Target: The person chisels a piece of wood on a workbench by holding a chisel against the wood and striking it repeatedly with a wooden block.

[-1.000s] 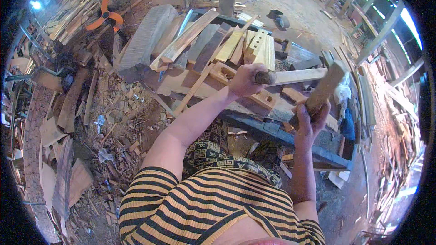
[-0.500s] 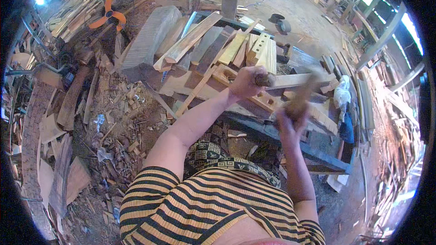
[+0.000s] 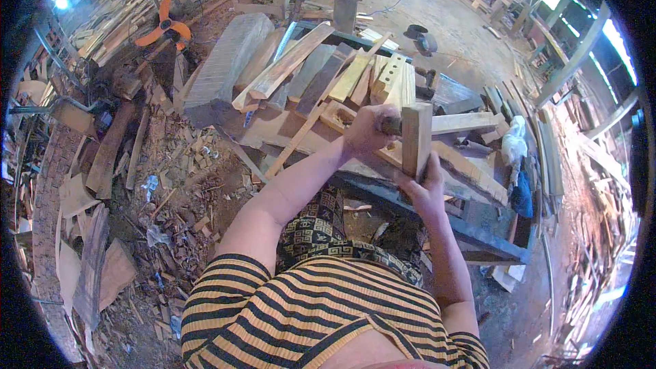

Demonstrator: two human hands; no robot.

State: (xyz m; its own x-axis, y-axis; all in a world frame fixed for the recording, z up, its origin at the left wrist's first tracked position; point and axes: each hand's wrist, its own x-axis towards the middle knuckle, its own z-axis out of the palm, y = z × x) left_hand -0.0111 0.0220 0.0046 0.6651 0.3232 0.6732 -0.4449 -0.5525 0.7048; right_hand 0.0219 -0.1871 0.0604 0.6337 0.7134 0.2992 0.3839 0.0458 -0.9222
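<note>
My left hand (image 3: pixel 371 130) is closed around a chisel (image 3: pixel 391 125); only its dark round handle end shows, and the blade is hidden below the fist. The hand is over a wooden beam with cut holes (image 3: pixel 336 116) lying across the bench. In my right hand (image 3: pixel 425 188) is a rectangular wooden block (image 3: pixel 415 140), gripped near its lower end. The block stands against or just beside the chisel handle; whether they touch I cannot tell. Part of the beam is hidden under my hands and the block.
Behind the beam, loose boards (image 3: pixel 290 65) and a piece with drilled round holes (image 3: pixel 389 75) lie on the bench, by a large squared timber (image 3: pixel 229 61). An orange-bladed fan (image 3: pixel 165 24) is at the far left. Wood scraps (image 3: pixel 205 157) litter the floor. A white plastic bag (image 3: pixel 514 138) hangs right.
The wooden block in my right hand, blurred and out to the right before, has swung left to the chisel handle. My left hand has stayed nearly in place.
</note>
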